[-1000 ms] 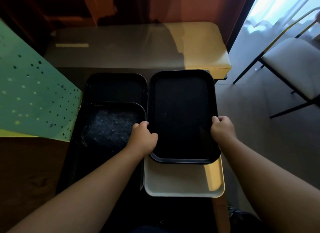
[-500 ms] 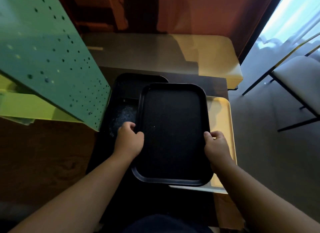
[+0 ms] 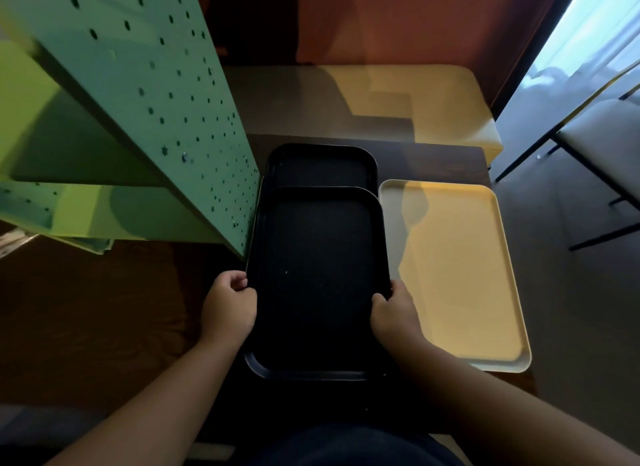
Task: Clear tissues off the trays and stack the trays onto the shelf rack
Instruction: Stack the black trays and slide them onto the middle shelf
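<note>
I hold a black tray (image 3: 315,278) flat in front of me. My left hand (image 3: 229,304) grips its left rim and my right hand (image 3: 394,309) grips its right rim. Behind it, partly covered, lies another black tray (image 3: 322,164) on the dark table. A cream tray (image 3: 457,268) lies empty to the right on the same table. The green shelf rack (image 3: 138,101) with a perforated side panel stands at the left, its edge close to the held tray's far left corner. No tissues show on any tray.
A pale low table (image 3: 398,98) stands beyond the dark table (image 3: 433,160). A white chair (image 3: 602,136) with black legs is at the far right on the grey floor. Brown floor lies to the left under the rack.
I have carried the black tray leftward off the cream tray, which now lies fully uncovered. The view has turned left, bringing the green rack closer.
</note>
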